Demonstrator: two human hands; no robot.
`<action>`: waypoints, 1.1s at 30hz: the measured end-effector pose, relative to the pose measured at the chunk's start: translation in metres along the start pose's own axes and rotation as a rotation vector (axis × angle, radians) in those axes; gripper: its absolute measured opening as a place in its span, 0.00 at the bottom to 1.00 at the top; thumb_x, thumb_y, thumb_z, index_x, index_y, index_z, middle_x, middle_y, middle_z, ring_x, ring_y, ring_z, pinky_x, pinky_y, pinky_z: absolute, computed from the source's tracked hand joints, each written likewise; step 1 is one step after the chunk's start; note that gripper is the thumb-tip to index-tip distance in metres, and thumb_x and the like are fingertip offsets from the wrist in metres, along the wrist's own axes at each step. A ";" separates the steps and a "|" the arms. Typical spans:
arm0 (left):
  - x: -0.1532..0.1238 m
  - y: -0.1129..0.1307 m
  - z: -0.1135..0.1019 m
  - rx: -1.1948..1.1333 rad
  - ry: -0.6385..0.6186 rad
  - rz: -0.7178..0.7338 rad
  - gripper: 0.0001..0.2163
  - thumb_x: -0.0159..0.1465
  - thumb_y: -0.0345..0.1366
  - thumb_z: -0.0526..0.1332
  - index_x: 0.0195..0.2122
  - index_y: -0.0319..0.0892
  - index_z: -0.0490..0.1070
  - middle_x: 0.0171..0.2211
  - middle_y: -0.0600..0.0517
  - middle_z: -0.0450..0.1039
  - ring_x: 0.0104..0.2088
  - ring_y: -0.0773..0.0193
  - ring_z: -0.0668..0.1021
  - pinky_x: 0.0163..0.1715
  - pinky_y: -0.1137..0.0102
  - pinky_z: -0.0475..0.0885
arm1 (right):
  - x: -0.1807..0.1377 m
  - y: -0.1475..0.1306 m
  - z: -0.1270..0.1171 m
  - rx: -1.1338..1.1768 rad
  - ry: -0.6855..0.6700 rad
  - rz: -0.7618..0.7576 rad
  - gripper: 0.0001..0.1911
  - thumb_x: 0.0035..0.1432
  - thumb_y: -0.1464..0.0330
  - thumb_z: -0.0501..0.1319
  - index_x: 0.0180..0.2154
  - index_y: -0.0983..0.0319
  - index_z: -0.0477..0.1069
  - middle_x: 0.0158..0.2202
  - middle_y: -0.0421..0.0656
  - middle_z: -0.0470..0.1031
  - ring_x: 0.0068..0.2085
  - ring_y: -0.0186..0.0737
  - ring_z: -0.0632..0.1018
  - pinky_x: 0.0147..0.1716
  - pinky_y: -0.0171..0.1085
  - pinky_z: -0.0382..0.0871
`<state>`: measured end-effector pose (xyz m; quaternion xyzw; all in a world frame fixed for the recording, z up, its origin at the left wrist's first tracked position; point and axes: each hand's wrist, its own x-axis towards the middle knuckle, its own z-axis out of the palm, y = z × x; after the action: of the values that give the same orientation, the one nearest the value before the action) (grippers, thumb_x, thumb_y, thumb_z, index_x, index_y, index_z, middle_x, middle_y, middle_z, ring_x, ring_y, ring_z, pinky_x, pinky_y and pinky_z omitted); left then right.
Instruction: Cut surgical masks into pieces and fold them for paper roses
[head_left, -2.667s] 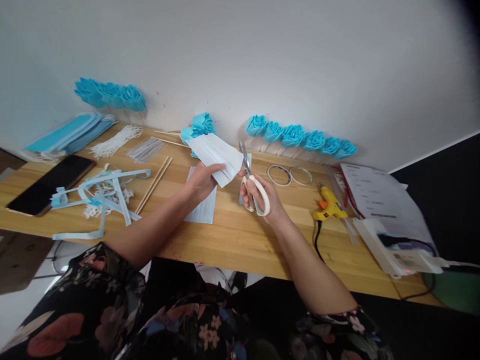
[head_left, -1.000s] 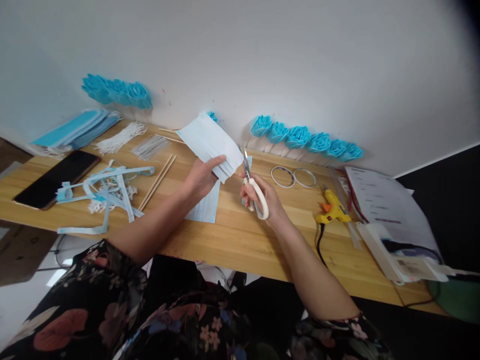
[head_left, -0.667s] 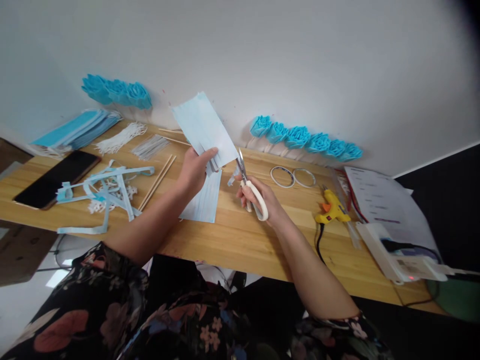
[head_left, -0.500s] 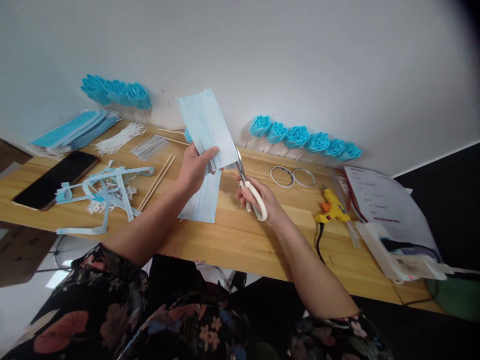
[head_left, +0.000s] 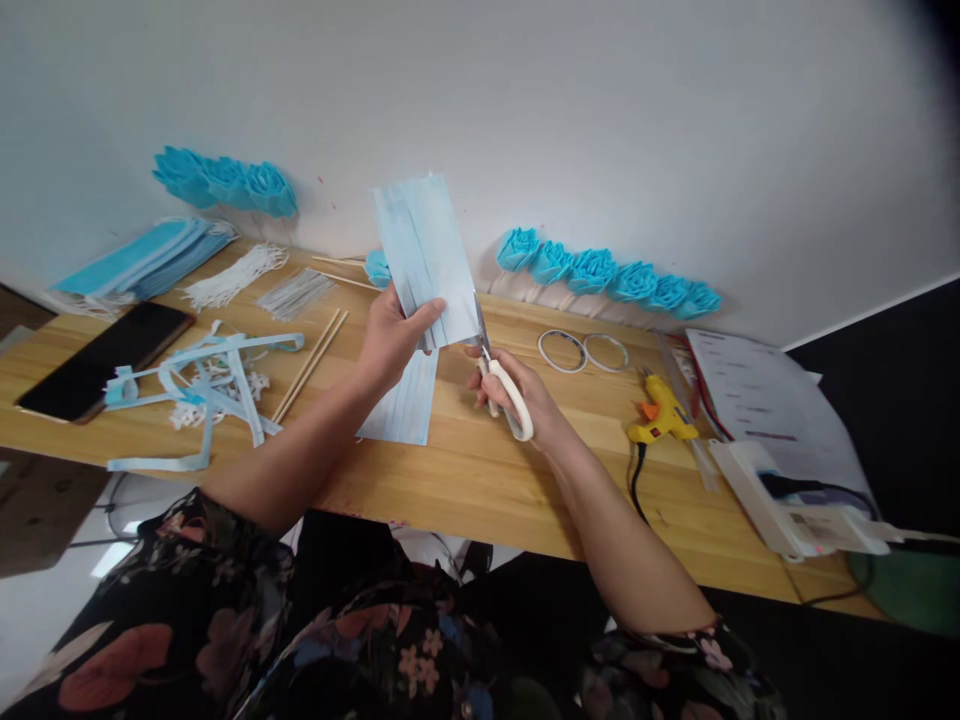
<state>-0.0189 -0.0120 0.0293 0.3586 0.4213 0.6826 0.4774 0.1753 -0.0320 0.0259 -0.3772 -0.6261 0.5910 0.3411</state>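
My left hand (head_left: 397, 335) grips a pale blue pleated face mask sheet (head_left: 427, 250) by its lower left part, thumb on top, holding it raised above the table. In my right hand (head_left: 517, 385) is a pair of scissors (head_left: 511, 402) with white handles, the blades pointing up along the sheet's lower right edge. Whether the blades are apart or closed on the edge I cannot tell. Below the hands, another pale blue mask sheet (head_left: 411, 400) lies flat on the wooden table (head_left: 480, 480). A blue flower (head_left: 378, 268) is partly hidden behind the raised sheet.
Cut blue strips (head_left: 240, 375), thin sticks (head_left: 311, 365), a phone (head_left: 105, 360) and stacked masks (head_left: 146, 262) lie left. Blue flowers (head_left: 592, 270) lean along the wall. To the right are two tape rings (head_left: 562, 351), a yellow glue gun (head_left: 664, 410) and a power strip (head_left: 787, 510).
The raised sheet has shifted slightly right and turned more upright in my left hand. The scissors remain at its right edge, with their blades a little more upright.
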 end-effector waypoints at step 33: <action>0.001 -0.001 -0.001 0.108 -0.057 0.070 0.18 0.55 0.43 0.73 0.38 0.42 0.67 0.23 0.55 0.70 0.19 0.66 0.75 0.17 0.73 0.66 | 0.001 0.007 0.000 0.142 0.000 0.000 0.33 0.49 0.45 0.70 0.45 0.57 0.60 0.25 0.32 0.73 0.19 0.27 0.69 0.17 0.29 0.59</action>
<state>-0.0195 -0.0109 0.0285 0.4178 0.4310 0.6646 0.4449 0.1759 -0.0311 0.0187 -0.3521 -0.5827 0.6338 0.3672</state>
